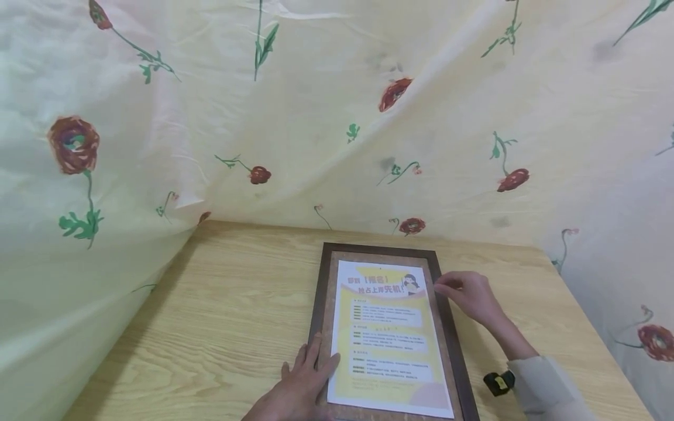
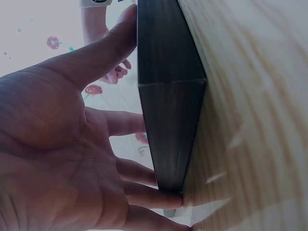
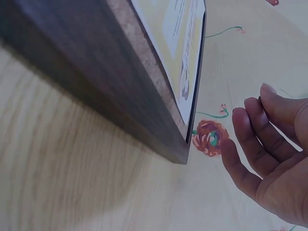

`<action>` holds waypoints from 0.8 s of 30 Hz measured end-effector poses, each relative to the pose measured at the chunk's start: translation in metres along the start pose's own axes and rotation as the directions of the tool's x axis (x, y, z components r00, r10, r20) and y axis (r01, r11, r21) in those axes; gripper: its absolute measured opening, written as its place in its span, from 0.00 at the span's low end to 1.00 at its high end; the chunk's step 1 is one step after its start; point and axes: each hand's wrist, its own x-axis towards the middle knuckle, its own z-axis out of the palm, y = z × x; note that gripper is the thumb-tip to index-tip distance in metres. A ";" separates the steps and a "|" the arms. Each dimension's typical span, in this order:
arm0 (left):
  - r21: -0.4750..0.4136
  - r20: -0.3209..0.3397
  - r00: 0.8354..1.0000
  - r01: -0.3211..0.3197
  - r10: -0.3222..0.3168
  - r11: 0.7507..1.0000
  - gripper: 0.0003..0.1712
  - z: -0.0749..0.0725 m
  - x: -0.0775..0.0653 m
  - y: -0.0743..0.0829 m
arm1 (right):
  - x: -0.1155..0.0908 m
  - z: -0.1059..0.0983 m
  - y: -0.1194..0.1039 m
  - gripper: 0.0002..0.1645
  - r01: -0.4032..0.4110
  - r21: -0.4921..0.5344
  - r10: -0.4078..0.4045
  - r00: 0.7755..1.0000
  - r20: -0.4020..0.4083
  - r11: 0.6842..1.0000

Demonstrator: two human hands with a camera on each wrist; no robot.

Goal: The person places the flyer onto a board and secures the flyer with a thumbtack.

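A corkboard with a dark wooden frame (image 1: 451, 327) lies on the table, bearing a yellow and white printed poster (image 1: 387, 374). At the poster's top centre there is a tiny dark dot. My left hand (image 1: 300, 380) rests at the board's lower left, fingers straight and spread along the frame's side (image 2: 168, 130), thumb over its face. My right hand (image 1: 474, 295) hovers by the upper right of the frame, thumb and index fingertips pinched together. Between those fingertips a small dark thing (image 3: 260, 100) barely shows, mostly hidden.
The table (image 1: 253, 280) has a light wood grain. A curtain (image 1: 295, 128) printed with red flowers hangs behind the table and at both sides. Beside my right cuff is a small black device (image 1: 499, 383) with a yellow label.
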 end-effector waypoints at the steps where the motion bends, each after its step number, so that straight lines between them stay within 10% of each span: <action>1: 0.002 0.000 1.000 0.000 0.000 1.000 0.64 0.000 0.000 0.000 | 0.002 0.001 -0.001 0.05 0.006 0.002 -0.006 1.000 0.004 1.000; 24: 0.028 0.026 0.998 0.057 -0.058 0.998 0.65 -0.003 0.000 0.001 | 0.037 0.024 -0.015 0.09 -0.005 0.044 0.001 0.996 0.084 0.999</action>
